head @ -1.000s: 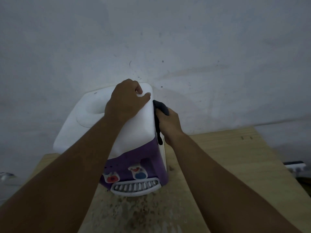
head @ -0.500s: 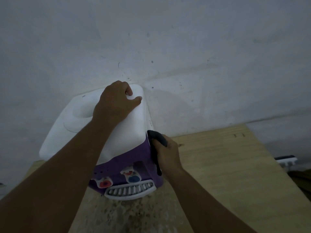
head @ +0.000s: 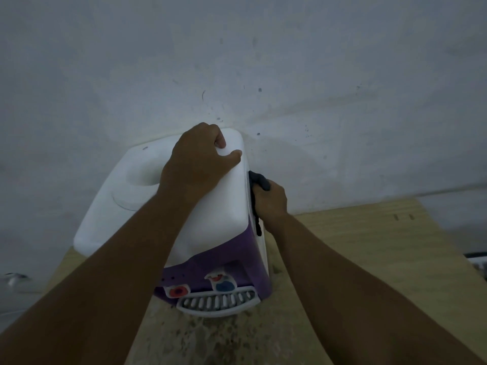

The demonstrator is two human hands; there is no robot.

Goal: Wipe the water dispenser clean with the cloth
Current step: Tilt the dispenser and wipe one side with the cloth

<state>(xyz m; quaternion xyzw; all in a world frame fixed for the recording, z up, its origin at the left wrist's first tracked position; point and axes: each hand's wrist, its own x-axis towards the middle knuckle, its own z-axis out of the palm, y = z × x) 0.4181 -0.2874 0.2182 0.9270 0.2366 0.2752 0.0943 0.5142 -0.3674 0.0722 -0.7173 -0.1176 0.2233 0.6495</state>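
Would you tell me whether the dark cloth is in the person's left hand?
No, the right hand grips the dark crumpled cloth against the side of the white-and-purple water dispenser.

place: plain, dim room, home-like, exact kind unclear | wall [head: 342, 61]: bare, whitish, scuffed and speckled, fills upper frame | bench [head: 369, 259]: raw plywood, blotchy stains at lower centre, set against wall | appliance: small white-and-purple tabletop water dispenser [head: 224, 206], centre, standing on bench
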